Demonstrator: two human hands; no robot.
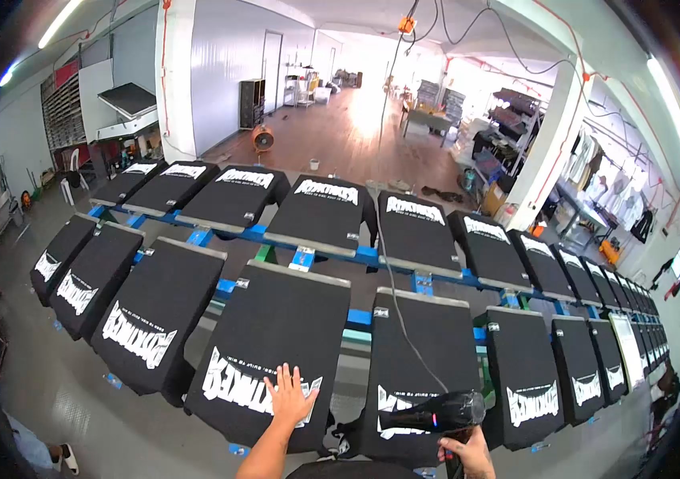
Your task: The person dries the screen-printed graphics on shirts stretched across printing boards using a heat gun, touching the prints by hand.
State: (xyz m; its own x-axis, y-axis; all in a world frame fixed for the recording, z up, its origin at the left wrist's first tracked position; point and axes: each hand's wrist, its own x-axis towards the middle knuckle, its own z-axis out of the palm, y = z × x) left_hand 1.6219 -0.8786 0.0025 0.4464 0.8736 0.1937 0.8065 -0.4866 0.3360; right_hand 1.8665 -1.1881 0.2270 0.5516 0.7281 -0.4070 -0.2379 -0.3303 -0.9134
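My left hand [290, 397] lies flat with fingers spread on a black T-shirt [296, 307], over its white lettering. That shirt is stretched on a flat printing board. My right hand [469, 453] is wrapped round the handle of a black hair dryer [440, 413], whose nozzle points left above the white print of the neighbouring black shirt [416, 335]. A small light glows on the dryer's body. Its grey cord [396, 295] runs up and away over the boards. Whether the dryer is blowing cannot be seen.
Two long rows of boards with printed black shirts [156, 319] stretch left and right on a blue frame [368, 255]. An orange fan [263, 138] stands on the floor beyond. A white pillar [551, 144] rises at the right. Another person's foot [71, 459] shows at lower left.
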